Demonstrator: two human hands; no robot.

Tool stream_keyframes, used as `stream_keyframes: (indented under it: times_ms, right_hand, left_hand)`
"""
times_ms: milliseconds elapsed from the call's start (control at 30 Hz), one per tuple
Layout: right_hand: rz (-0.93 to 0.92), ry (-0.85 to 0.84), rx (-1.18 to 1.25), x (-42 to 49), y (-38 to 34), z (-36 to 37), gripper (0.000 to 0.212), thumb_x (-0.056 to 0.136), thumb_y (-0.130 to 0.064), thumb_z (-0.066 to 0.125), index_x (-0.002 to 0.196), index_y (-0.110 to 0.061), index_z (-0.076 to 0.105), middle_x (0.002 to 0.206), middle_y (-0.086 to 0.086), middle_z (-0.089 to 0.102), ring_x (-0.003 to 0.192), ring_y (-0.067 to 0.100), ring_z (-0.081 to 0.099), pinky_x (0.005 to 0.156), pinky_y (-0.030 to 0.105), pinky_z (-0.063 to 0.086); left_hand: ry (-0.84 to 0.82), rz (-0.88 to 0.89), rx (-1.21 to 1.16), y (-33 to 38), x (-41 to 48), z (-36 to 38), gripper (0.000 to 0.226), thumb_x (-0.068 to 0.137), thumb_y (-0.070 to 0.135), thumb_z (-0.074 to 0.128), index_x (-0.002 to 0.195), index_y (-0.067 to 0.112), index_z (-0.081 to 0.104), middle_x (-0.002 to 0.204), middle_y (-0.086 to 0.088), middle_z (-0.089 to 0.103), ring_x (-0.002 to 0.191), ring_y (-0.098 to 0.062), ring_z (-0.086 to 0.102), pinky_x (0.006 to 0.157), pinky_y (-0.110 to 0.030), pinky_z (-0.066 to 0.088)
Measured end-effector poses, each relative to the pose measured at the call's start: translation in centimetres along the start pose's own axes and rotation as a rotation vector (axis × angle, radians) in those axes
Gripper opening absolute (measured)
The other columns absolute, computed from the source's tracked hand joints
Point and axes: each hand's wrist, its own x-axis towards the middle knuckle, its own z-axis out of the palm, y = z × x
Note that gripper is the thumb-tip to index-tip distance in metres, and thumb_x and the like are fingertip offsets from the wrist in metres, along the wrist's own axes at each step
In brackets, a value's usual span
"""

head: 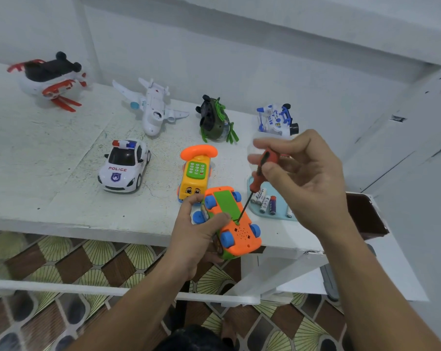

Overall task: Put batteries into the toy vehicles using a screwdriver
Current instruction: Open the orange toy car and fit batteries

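Toy car [242, 234] upside down, wheels up, held at front edge of tabletop [49, 160]. Left hand [194, 231] grips car body, fingers curled round side, thumb by green cover [225, 202]. Right hand [308, 173] pinches screwdriver [256, 183] handle between thumb and fingertips, tip on screw at cover edge. Batteries [267, 202] in blue tray [272, 217] just right of car. Car likely light, stiff hollow plastic, smooth; may twist under push. Best hold: body sides, off rolling wheels.

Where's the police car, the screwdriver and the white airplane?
police car [123, 158]: head view, on its windshield.
screwdriver [255, 183]: head view, on its orange handle.
white airplane [151, 110]: head view, on its fuselage.
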Motion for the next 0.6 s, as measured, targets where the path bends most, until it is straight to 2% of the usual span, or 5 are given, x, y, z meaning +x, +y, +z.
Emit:
stream_keyframes:
  times_ms: [100,233,367,433,600]
  right_hand:
    - [-0.052,0.029,-0.113,0.1,0.2,0.1,0.026,0.079,-0.003,0.075,0.086,-0.015,0.054,0.086,-0.009,0.063,0.072,0.015,0.067,0.056,0.053,0.054]
    - [-0.084,0.066,-0.186,-0.1,0.2,0.2,0.026,0.076,-0.015,0.077,0.089,-0.022,0.056,0.087,-0.017,0.059,0.072,0.003,0.064,0.062,0.029,0.058]
    - [-0.027,-0.039,-0.052,-0.3,0.0,-0.5,0.022,0.083,0.003,0.059,0.097,-0.014,0.058,0.122,0.003,0.063,0.102,0.018,0.068,0.077,0.045,0.06]
    - [0.013,-0.087,-0.056,-0.2,-0.5,-0.8,0.022,0.084,0.002,0.063,0.094,-0.017,0.057,0.108,0.004,0.07,0.095,0.025,0.072,0.077,0.05,0.059]
    - [-0.042,-0.382,-0.619,1.6,-2.1,-3.4,0.01,0.091,-0.021,0.066,0.095,-0.015,0.059,0.079,-0.002,0.065,0.071,0.015,0.068,0.065,0.032,0.053]
  left_hand:
    - [0.001,0.005,0.012,0.0,0.0,0.0,0.04,0.087,0.017,0.072,0.11,0.038,0.049,0.102,-0.014,0.071,0.06,-0.026,0.072,0.044,-0.034,0.054]
    - [0.008,0.007,0.02,-0.1,0.0,0.0,0.041,0.086,0.016,0.073,0.111,0.039,0.049,0.101,-0.014,0.071,0.061,-0.026,0.072,0.045,-0.034,0.054]
    - [0.007,0.006,0.019,-0.2,0.0,0.0,0.041,0.086,0.016,0.073,0.111,0.037,0.049,0.101,-0.014,0.071,0.061,-0.027,0.072,0.044,-0.036,0.055]
    - [0.006,0.007,0.023,-0.2,0.0,0.0,0.041,0.086,0.016,0.073,0.113,0.037,0.049,0.102,-0.014,0.071,0.062,-0.027,0.072,0.045,-0.037,0.055]
    - [0.016,0.009,0.017,-0.1,0.0,0.0,0.042,0.087,0.014,0.071,0.117,0.034,0.049,0.104,-0.017,0.069,0.061,-0.026,0.071,0.043,-0.034,0.053]
